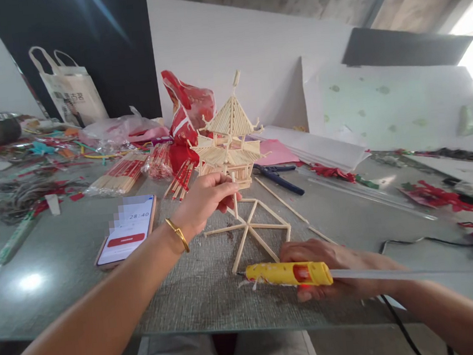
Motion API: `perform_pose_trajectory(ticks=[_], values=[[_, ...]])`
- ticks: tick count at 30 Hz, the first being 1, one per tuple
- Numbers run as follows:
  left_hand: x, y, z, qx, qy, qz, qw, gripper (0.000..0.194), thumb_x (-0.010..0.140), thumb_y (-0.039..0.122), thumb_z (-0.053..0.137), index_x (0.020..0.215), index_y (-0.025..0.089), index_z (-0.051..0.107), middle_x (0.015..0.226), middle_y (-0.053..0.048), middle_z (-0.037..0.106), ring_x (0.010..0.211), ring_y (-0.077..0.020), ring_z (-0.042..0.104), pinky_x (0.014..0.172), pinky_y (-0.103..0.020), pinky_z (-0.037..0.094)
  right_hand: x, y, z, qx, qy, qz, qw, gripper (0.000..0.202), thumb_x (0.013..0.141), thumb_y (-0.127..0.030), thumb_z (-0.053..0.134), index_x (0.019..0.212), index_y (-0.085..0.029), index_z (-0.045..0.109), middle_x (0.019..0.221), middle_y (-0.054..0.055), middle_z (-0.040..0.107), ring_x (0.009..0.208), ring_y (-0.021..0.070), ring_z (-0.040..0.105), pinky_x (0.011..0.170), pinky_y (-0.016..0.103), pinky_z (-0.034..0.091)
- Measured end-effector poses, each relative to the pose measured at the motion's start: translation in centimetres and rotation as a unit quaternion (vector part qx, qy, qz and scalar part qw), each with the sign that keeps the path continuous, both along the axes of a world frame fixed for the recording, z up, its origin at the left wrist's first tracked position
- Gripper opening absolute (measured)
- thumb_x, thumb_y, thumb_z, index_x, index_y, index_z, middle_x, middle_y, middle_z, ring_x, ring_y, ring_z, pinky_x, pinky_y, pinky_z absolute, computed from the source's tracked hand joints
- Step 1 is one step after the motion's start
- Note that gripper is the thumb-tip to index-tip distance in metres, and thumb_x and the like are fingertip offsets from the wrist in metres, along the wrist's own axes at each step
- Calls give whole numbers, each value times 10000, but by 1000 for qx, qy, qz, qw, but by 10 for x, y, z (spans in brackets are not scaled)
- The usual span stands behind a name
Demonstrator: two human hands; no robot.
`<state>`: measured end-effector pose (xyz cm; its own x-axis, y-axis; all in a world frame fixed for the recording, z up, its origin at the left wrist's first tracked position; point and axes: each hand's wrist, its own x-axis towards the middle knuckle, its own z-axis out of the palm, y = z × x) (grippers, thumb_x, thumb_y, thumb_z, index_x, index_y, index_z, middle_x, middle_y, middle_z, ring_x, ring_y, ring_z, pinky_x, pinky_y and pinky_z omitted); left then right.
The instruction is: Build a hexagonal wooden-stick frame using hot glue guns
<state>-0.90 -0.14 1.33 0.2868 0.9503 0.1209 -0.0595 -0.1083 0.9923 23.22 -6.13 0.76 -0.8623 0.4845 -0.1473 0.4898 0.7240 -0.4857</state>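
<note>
Between the thumb and fingers of my left hand (211,198) a short wooden stick (235,197) is pinched, held roughly upright above the far side of a flat frame. That spoked frame of sticks (247,225) lies on the table, its outline partly bordered by sticks. My right hand (315,259) grips a yellow hot glue gun (287,274), a clear glue stick running out of its back. The gun's nozzle points left, close to the frame's near-left spoke end. Behind my left hand stands a pagoda model (231,144) built of sticks.
A phone (127,232) showing a timer lies left of the frame. Bundled chopsticks (119,175) and blue-handled pliers (279,178) sit farther back. Loose sticks (283,201) lie to the right. The gun's black cord (394,313) drops over the table's front edge.
</note>
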Motion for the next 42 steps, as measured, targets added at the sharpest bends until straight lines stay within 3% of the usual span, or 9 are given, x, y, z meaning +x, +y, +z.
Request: perform_pose_trajectory(ticks=[8,17,21,28,36,42], values=[[0,3,-4,9,0,-9,1000,126,771,217,581,667,149,565,630,4,617,497,-53,495,480,-190,365,0,-1,0,9,-9,4,1000,182,913,-346,511,923,-180,438,864,20,460,748,118,443,683,236,363],[3,3,-5,-4,9,-9,1000,115,760,216,563,666,162,525,625,14,606,481,-51,477,471,-188,366,5,-1,-5,30,-52,-12,998,234,934,-417,445,928,-183,461,888,32,484,772,141,470,701,275,373],[2,3,-8,26,94,-33,995,82,759,228,519,700,172,508,647,6,612,501,-67,497,492,-201,400,2,-2,-2,27,-61,-24,997,235,937,-417,432,924,-185,465,891,39,497,766,148,476,691,278,372],[8,-3,-12,130,390,-64,909,67,701,189,498,653,171,540,536,14,596,477,-99,508,482,-218,342,1,-2,-2,31,-66,-31,997,231,931,-403,433,893,-178,468,860,36,494,736,144,469,660,272,363],[19,-15,-18,178,495,-79,847,211,669,364,650,628,158,629,596,-42,634,585,-166,564,532,-250,354,3,-4,-4,8,-19,-42,999,231,920,-412,434,906,-183,463,864,37,510,697,134,461,629,261,363],[21,-19,-21,196,538,-81,816,127,682,225,595,596,157,659,590,-92,649,645,-226,617,598,-288,417,2,-4,-4,15,-7,-33,999,207,922,-396,435,895,-191,451,848,34,506,700,136,464,638,262,368]])
